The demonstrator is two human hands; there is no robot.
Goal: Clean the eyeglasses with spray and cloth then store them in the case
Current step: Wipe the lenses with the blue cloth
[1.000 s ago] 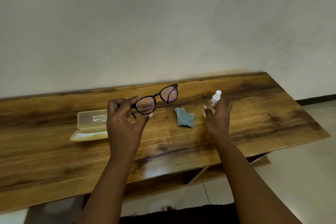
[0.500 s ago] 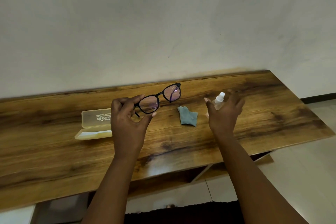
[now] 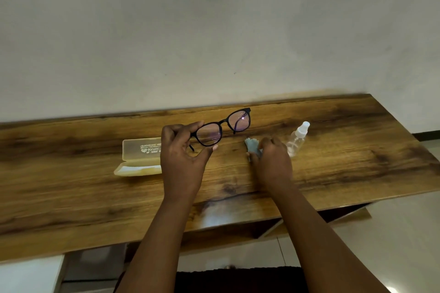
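Observation:
My left hand [image 3: 182, 157] pinches the left end of black-framed eyeglasses [image 3: 223, 128] and holds them up above the wooden table [image 3: 71, 192], lenses facing me. My right hand [image 3: 271, 162] lies over the small blue-grey cloth [image 3: 252, 146] on the table, fingers curled on it; most of the cloth is hidden under the hand. A clear spray bottle [image 3: 297, 138] with a white nozzle stands on the table just right of that hand, untouched. The translucent yellow glasses case [image 3: 140, 157] lies open behind and left of my left hand.
A plain pale wall rises straight behind the table. The table's right end and front edge drop to a light tiled floor [image 3: 404, 233]. An open shelf [image 3: 266, 228] shows under the tabletop.
My right hand has set the spray bottle down on the table and moved left onto the cloth. The left hand still holds the glasses up in the same way.

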